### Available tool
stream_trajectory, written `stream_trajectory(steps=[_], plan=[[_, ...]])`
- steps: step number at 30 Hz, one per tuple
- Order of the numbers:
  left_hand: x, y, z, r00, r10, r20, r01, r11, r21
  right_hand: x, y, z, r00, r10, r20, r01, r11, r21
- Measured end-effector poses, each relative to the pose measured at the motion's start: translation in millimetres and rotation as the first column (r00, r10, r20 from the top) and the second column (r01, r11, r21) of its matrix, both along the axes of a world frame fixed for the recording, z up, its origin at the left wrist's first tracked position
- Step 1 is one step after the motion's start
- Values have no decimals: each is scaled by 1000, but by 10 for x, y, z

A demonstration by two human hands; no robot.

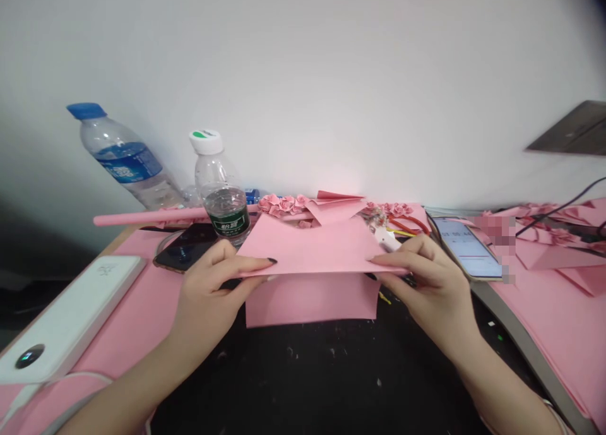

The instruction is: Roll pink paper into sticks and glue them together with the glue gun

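A sheet of pink paper is stretched between my two hands above the black work surface. My left hand pinches its near left corner between thumb and forefinger. On the other side, my right hand grips the near right corner the same way. Below the near edge hangs or lies another pink panel; whether it belongs to the same sheet, I cannot tell. Beyond the paper sit small pink paper roses and a folded pink piece.
Two bottles, one blue-capped and one white-capped, stand at the back left. A dark phone and a white power bank lie left. On the right are a lit phone and pink sheets. Behind rises a white wall.
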State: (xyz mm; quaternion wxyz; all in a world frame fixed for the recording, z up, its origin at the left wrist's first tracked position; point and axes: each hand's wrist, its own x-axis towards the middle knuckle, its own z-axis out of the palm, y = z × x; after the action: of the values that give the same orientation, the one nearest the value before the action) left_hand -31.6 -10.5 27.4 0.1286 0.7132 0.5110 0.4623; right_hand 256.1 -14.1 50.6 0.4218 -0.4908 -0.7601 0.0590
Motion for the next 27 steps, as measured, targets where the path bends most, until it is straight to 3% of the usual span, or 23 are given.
stream_trajectory(steps=[3, 6, 9, 11, 13, 16, 18, 22, 27], plan=[[-55, -11, 141, 1000, 8, -18, -6, 997, 73, -15, -41, 121, 999, 26, 19, -27, 997, 78], [-111, -24, 312, 999, -52, -5, 52, 989, 140, 0, -118, 279, 991, 136, -19, -137, 986, -92], [-170, -39, 451, 978, -206, 5, 206, 978, 22, 29, -174, 437, 989, 129, -77, -143, 961, -236], [-209, -24, 494, 984, -177, 33, 178, 982, -63, 44, -158, 517, 990, 84, -110, -112, 952, -286], [-241, 31, 495, 988, -149, 23, 151, 970, -191, 50, -89, 555, 990, 87, -107, -124, 899, -420], [-244, 173, 451, 961, -265, -74, 200, 859, -472, 26, 71, 508, 978, 207, -19, -168, 732, -660], [-199, 267, 415, 925, -364, -108, 235, 773, -590, -13, 172, 418, 970, 244, 9, -164, 680, -715], [-37, 370, 360, 852, -495, -173, 300, 730, -615, -112, 294, 228, 953, 294, 69, -151, 661, -735], [131, 393, 303, 805, -556, -206, 338, 716, -611, -262, 334, 191, 882, 427, 200, -194, 715, -671]])
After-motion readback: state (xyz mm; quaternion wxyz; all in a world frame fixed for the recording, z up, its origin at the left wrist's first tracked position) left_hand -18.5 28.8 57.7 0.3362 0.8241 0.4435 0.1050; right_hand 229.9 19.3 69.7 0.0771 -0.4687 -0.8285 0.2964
